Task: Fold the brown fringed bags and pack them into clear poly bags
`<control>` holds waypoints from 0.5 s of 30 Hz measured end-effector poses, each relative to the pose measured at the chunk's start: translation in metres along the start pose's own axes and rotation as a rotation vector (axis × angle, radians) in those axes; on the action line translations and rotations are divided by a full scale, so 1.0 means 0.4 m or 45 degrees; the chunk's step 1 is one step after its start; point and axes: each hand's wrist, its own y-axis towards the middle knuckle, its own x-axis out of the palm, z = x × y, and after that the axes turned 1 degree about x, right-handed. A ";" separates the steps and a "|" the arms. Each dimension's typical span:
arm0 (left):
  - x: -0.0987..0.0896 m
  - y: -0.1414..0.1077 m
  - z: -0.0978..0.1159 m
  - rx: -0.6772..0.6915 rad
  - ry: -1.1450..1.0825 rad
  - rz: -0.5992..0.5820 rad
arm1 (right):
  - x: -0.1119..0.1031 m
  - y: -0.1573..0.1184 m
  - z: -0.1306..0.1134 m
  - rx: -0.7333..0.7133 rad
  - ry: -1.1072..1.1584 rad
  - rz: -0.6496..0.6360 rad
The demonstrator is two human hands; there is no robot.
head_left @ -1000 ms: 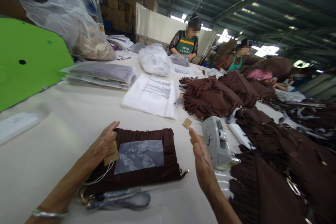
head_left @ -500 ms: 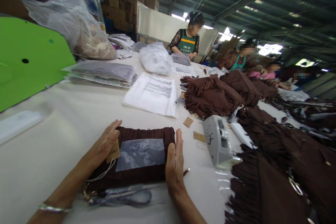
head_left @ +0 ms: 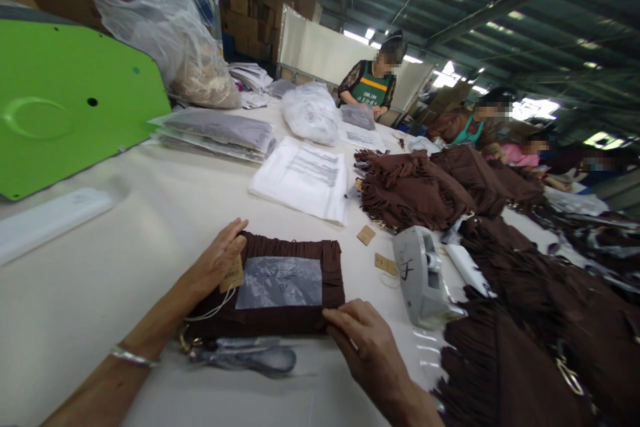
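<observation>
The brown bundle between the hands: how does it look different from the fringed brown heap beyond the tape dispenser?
The brown bundle has a compact, roughly rectangular outline, while the fringed brown heap sprawls loosely. The bundle bears a grayish patch on top; none shows on the heap. Both are dark brown and look like fabric.

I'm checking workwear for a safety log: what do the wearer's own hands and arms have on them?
Both the left hand and right hand are gloveless, and no sleeve shows on either forearm. A thin, shiny silver-coloured bracelet circles the left wrist; none shows on the right.
</observation>
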 end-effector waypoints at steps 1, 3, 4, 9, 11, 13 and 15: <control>-0.001 -0.001 0.002 0.004 0.001 0.008 | 0.011 0.000 -0.001 -0.006 -0.073 -0.038; -0.001 -0.002 0.003 0.012 0.000 0.024 | 0.034 0.009 -0.001 0.004 -0.148 -0.064; -0.001 -0.001 0.003 0.015 -0.004 0.026 | 0.045 0.016 -0.001 0.017 -0.153 -0.052; 0.001 0.002 0.000 0.006 -0.008 0.001 | 0.093 0.029 0.005 0.092 -0.012 0.095; 0.001 0.001 0.000 0.010 -0.004 0.002 | 0.101 0.022 0.007 0.097 0.069 0.122; -0.001 -0.001 0.002 0.010 -0.004 -0.001 | 0.094 0.015 0.008 0.113 0.192 0.149; -0.002 -0.004 0.004 0.011 0.000 0.001 | 0.077 0.015 0.010 0.161 0.322 0.229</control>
